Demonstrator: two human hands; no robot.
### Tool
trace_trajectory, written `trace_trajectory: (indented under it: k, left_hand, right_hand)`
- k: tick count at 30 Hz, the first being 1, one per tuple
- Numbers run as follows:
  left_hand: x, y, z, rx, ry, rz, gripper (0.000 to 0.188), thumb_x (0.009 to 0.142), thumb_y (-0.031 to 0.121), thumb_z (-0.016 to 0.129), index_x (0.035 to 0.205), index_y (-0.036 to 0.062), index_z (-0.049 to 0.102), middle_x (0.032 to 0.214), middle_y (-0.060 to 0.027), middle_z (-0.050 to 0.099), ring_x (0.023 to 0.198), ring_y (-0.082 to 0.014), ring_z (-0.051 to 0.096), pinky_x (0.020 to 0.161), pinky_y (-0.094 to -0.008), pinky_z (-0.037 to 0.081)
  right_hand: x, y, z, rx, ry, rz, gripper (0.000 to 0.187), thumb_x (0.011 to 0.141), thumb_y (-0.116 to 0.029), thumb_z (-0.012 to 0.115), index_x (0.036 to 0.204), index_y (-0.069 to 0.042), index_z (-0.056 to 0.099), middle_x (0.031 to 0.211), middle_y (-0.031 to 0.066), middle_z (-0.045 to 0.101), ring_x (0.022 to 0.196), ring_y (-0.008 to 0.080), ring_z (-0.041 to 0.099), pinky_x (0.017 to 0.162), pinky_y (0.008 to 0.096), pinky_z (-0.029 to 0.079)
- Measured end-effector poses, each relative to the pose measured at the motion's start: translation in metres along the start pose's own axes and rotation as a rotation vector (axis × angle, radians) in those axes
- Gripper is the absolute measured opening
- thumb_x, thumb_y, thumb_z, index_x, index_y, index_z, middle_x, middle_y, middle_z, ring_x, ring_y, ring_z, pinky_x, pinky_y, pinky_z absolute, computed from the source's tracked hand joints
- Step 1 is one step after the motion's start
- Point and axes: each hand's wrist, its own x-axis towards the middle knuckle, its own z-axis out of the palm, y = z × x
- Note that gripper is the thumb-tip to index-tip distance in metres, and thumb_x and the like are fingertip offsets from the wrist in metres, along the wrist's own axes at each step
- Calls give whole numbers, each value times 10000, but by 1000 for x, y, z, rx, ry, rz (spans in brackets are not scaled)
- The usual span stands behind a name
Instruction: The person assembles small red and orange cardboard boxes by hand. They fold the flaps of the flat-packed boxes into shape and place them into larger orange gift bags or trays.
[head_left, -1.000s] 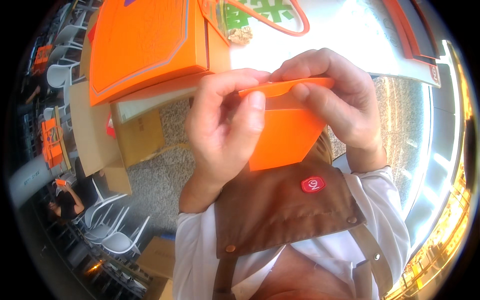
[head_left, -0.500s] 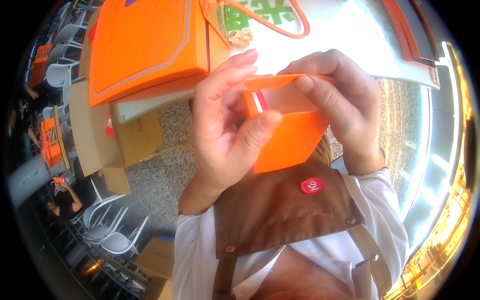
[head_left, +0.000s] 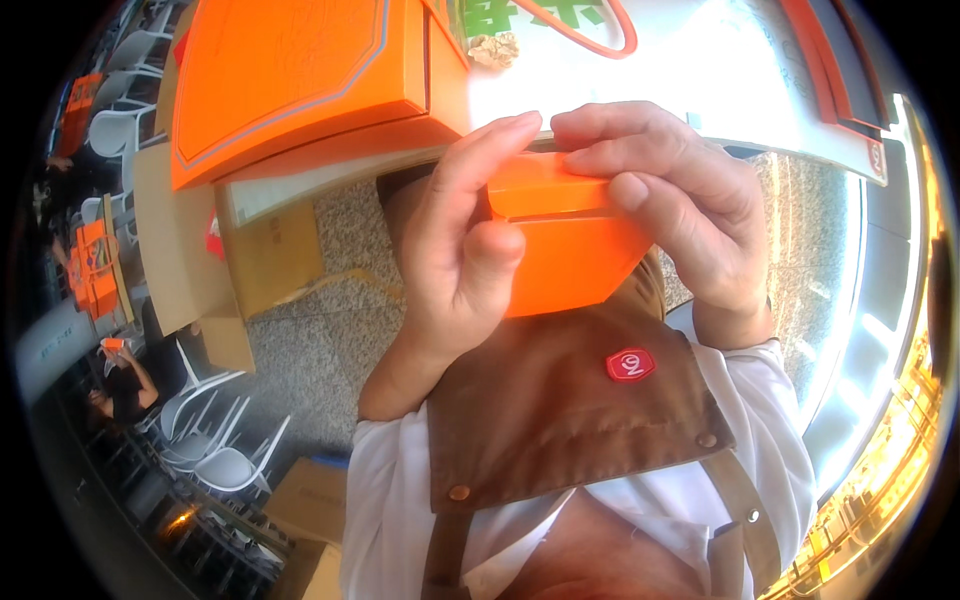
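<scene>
Between my hands, in front of my brown apron [head_left: 560,410], is a small orange cardboard box [head_left: 572,262]. Its lid flap is folded down over the top, with a thin dark gap along the front edge. My left hand [head_left: 470,225] grips the box's left side, thumb toward the front and fingers along the far side. My right hand [head_left: 680,190] holds the right end, its thumb at the lid's corner and its fingers lying over the lid. What is inside the box is hidden.
A large orange gift box [head_left: 290,90] sits on the white table [head_left: 720,70], beside a crumpled beige piece [head_left: 494,50] and an orange loop handle [head_left: 628,30]. Open brown cartons [head_left: 180,240] stand at the left. Farther off are white chairs [head_left: 230,467] and other people [head_left: 130,380].
The small box's lid flap, raised with the inside and a red-and-white strip showing before, is now folded down. My right fingers have moved onto the lid.
</scene>
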Motion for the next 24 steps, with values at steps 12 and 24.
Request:
trace_trajectory:
  k: [12,24]
  left_hand:
    - [-9,2,10,-164,29,-116,878,885,481,691,1492,-38,327,1390,-183,505,1257,-226,518,1073,-346,419]
    - [-5,0,10,-107,48,-78,809,885,469,695,1442,-46,412,1364,-187,541,1212,-227,558,1035,-339,450]
  right_hand:
    - [0,1,1,36,-19,6,199,912,-26,537,1020,60,680,1195,207,642,1111,294,625,973,356,481]
    - [0,2,-1,16,-57,-8,200,898,-26,531,1001,59,679,1216,221,630,1121,306,620,967,371,488]
